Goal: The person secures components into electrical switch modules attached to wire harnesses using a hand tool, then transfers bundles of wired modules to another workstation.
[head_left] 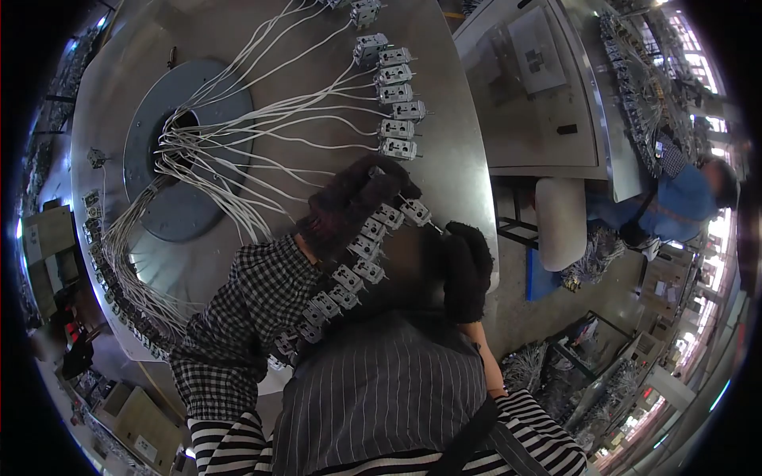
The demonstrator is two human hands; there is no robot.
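Observation:
My left hand (357,198), in a dark knitted glove, is closed with its fingertips on a small boxy metal unit (415,212) that looks like a little motor with a thin shaft. My right hand (467,270), also in a dark glove, is closed close to that unit's shaft end; what its fingers pinch, if anything, is hidden. Below my left hand, several similar metal units (347,278) run in a curved double row beside my apron. White cables (270,131) lead from the units back across the metal table (317,28).
The cables come together at a hole in a round grey disc (178,218) on the table. More units stand near the far edge (397,127) and along the left edge (119,278). To the right are a pale stool (560,222) and a seated person in blue (675,202).

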